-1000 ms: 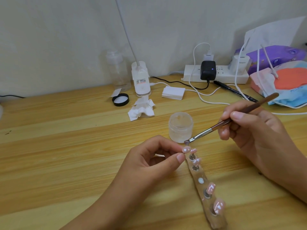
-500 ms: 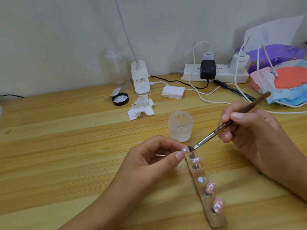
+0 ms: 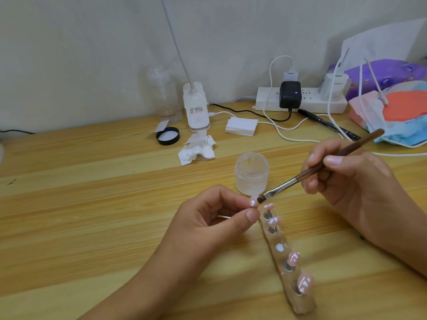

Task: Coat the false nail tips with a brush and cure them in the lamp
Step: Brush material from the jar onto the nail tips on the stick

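Note:
My left hand pinches a small pink nail tip between thumb and forefinger, just above the far end of a clear holder strip. The strip lies on the wooden table and carries several pink nail tips on metal studs, one at its near end; one stud in the middle is bare. My right hand holds a brown-handled flat brush, whose bristles touch the pinched tip. A frosted gel jar stands open just behind the brush tip.
A black lid, crumpled tissue, a white clip lamp base, a clear bottle and a stack of white pads sit further back. A power strip with cables, a black pen and packets lie at the back right.
The brush tip has dropped from near the jar down onto the nail tip in my left hand. My left hand has lifted the tip slightly off the strip's end.

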`<move>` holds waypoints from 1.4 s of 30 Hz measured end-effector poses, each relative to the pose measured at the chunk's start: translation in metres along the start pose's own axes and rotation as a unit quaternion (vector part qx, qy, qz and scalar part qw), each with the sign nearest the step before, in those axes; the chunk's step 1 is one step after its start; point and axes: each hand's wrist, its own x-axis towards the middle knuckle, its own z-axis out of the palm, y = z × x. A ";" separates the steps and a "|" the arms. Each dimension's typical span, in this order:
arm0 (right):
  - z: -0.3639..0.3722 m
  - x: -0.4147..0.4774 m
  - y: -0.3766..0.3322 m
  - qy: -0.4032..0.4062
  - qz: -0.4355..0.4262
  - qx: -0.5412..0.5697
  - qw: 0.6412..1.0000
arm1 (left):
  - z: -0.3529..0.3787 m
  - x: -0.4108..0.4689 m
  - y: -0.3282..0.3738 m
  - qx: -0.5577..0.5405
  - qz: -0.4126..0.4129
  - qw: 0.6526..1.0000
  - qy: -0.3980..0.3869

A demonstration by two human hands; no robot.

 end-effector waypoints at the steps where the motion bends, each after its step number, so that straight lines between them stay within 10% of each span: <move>1: 0.000 0.000 0.001 -0.003 -0.002 -0.008 1.000 | 0.000 0.000 0.000 -0.001 0.001 1.000 -0.001; 42: 0.000 -0.001 0.000 0.012 -0.007 -0.032 0.999 | -0.002 0.000 -0.002 0.069 0.021 0.997 -0.017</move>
